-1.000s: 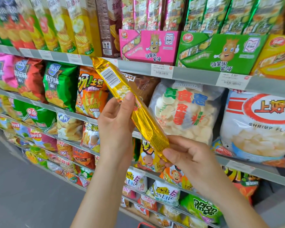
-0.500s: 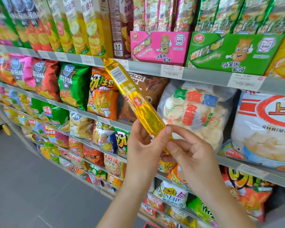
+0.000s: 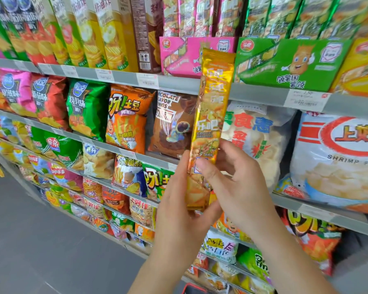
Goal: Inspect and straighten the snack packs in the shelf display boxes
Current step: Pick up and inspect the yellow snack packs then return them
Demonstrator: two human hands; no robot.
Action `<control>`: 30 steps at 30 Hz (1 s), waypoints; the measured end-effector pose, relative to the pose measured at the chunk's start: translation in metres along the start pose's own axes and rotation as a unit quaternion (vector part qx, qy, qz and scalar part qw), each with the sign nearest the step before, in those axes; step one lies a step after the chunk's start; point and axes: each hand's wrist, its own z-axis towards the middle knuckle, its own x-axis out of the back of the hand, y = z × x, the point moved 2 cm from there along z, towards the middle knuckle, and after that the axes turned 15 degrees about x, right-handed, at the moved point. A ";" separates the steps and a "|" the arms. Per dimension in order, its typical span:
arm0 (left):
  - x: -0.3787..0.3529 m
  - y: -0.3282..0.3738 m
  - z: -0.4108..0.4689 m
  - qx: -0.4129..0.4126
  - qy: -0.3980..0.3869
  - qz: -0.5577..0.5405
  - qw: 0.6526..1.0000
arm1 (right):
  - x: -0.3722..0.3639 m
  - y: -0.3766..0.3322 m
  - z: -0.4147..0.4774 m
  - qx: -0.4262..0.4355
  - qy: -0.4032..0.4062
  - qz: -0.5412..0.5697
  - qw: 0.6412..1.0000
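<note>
Between both sets of fingers, gold snack pack point(image 3: 213, 115) held upright: left hand point(image 3: 180, 205) and right hand point(image 3: 235, 185) pinch its lower end, printed face toward viewer, likely for inspection.

One head-worn wide-angle view looks forward and slightly down, angled along the shelves point(image 3: 179, 83) that run off to the left. It sits close: both forearms rise from the bottom edge, floor point(image 3: 40, 240) lower left.

Both hands grip lower end of gold snack pack point(image 3: 212, 115), near upright, printed front facing camera: left hand point(image 3: 179, 200), right hand point(image 3: 238, 187). Behind: pink display box point(image 3: 179, 58), green display box point(image 3: 289, 64) on shelf point(image 3: 123, 78).
</note>
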 end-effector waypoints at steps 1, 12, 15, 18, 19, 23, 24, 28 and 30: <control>0.000 0.000 -0.003 0.020 -0.039 -0.081 0.996 | 0.002 0.000 0.000 -0.003 -0.003 0.017 1.000; -0.002 -0.004 -0.012 0.032 0.001 -0.042 0.999 | 0.013 0.002 -0.001 -0.034 -0.038 0.102 0.994; -0.007 -0.003 -0.013 -0.004 -0.010 0.033 0.999 | 0.017 0.000 -0.001 -0.022 -0.050 0.051 0.997; -0.007 0.002 -0.010 -0.031 -0.070 0.011 0.997 | 0.023 -0.001 -0.003 -0.013 -0.001 -0.004 1.000; -0.005 0.006 -0.006 -0.035 -0.077 -0.010 0.996 | 0.026 -0.002 -0.003 -0.002 0.002 -0.028 1.000; 0.000 0.038 0.019 -0.035 -0.066 -0.095 0.993 | 0.039 -0.006 -0.008 0.034 -0.038 -0.081 0.995; -0.002 0.050 0.026 -0.038 -0.078 -0.116 0.989 | 0.041 -0.006 -0.009 0.040 -0.049 -0.095 0.993; -0.018 0.086 0.054 -0.078 -0.125 -0.109 0.983 | 0.055 -0.008 -0.013 0.049 -0.036 -0.168 0.984; -0.029 0.098 0.063 -0.089 -0.125 -0.127 0.980 | 0.065 -0.009 -0.012 0.063 -0.016 -0.185 0.981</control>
